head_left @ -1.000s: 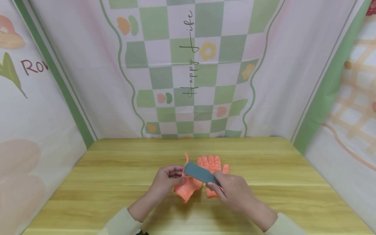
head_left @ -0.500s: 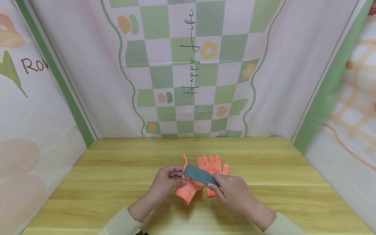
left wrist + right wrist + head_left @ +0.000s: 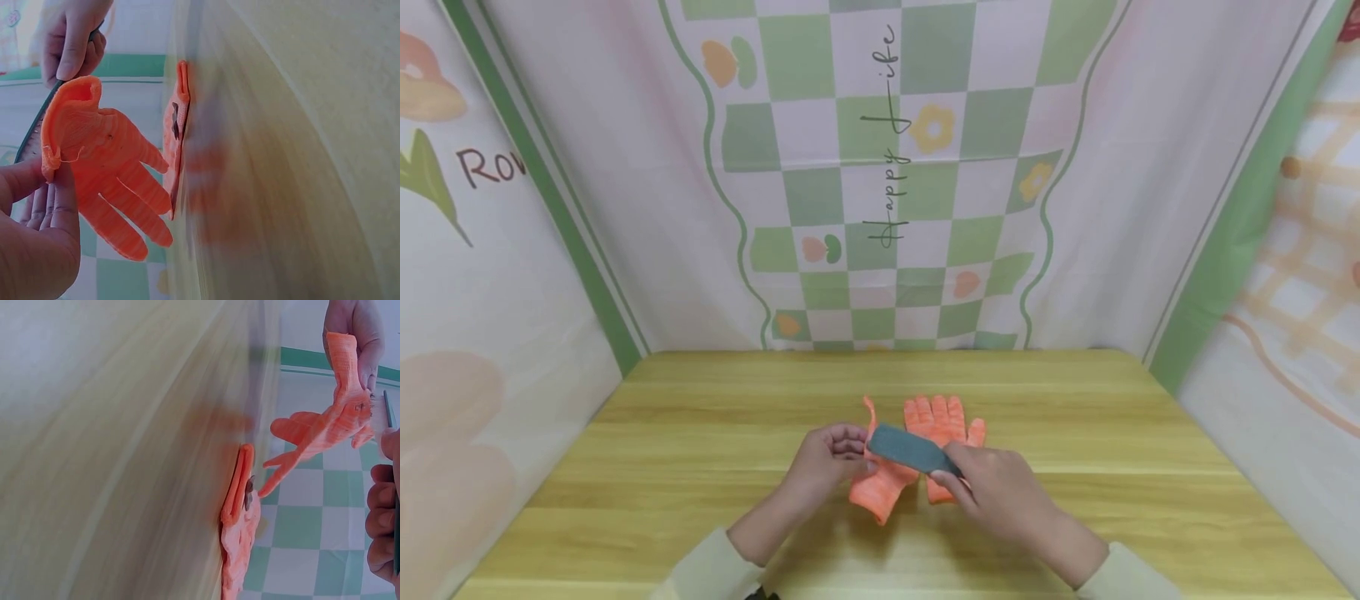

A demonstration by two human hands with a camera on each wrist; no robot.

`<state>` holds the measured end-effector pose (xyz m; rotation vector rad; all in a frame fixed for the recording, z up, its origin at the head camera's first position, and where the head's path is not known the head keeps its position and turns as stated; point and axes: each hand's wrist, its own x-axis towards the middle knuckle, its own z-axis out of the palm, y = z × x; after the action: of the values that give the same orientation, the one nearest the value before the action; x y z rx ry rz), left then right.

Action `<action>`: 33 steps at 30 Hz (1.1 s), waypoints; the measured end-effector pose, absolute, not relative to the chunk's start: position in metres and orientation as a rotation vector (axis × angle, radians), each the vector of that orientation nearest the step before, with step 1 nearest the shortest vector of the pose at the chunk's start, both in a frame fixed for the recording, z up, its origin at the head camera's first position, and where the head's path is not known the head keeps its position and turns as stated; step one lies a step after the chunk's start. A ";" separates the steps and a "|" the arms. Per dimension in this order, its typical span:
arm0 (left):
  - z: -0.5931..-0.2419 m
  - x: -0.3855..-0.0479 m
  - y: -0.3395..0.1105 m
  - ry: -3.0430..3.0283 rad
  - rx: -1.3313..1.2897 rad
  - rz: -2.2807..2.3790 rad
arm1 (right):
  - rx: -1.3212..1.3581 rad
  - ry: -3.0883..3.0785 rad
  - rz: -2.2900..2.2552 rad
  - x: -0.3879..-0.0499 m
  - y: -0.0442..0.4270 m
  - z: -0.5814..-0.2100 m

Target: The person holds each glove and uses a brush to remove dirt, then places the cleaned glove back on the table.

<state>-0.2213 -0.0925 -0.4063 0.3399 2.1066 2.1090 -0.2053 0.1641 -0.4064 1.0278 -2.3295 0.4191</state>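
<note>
My left hand (image 3: pixel 829 456) pinches the edge of an orange knit glove (image 3: pixel 882 493), which hangs above the table with its fingers dangling in the left wrist view. In my right hand (image 3: pixel 996 485) I grip a flat dark teal brush (image 3: pixel 910 448) by its handle. The brush lies across the held glove in the head view and hides part of it; fine bristles face the glove in the right wrist view. A second orange glove (image 3: pixel 936 417) lies on the table behind the right hand, with a dark spot (image 3: pixel 249 492) on it.
The wood-grain table (image 3: pixel 715 467) runs back to a checked green and white cloth (image 3: pixel 891 200). Printed cloths hang at the left (image 3: pixel 467 333) and right (image 3: pixel 1262 350) sides. A small black object (image 3: pixel 762 593) shows by the left sleeve.
The held glove has tilted slightly, its raised finger leaning left and its cuff shifting a little right and down. The brush head has moved slightly down along it. The other glove stays put.
</note>
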 end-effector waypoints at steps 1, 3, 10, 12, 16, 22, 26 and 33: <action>-0.407 -0.221 -0.092 2.108 0.344 2.111 | 1.026 -2.338 0.418 -0.205 0.165 -0.407; -0.407 -0.222 -0.092 2.111 0.353 2.112 | 1.023 -2.352 0.412 -0.206 0.166 -0.407; -0.410 -0.224 -0.093 2.109 0.358 2.108 | 1.017 -2.365 0.385 -0.207 0.173 -0.408; -0.409 -0.224 -0.094 2.110 0.344 2.110 | 0.997 -2.395 0.368 -0.208 0.177 -0.408; -0.406 -0.225 -0.097 2.106 0.284 2.154 | 0.870 -2.509 0.283 -0.209 0.185 -0.407; -0.403 -0.227 -0.099 2.074 0.234 2.221 | 0.804 -2.530 0.299 -0.209 0.188 -0.403; -0.403 -0.227 -0.097 2.068 0.259 2.207 | 0.888 -2.466 0.398 -0.207 0.180 -0.397; -0.402 -0.224 -0.092 2.083 0.288 2.168 | 0.937 -2.417 0.454 -0.203 0.163 -0.391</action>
<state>-0.2243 -0.0922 -0.4016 0.2877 2.0835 2.1681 -0.2034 0.1631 -0.3911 0.9373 -2.4172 0.4544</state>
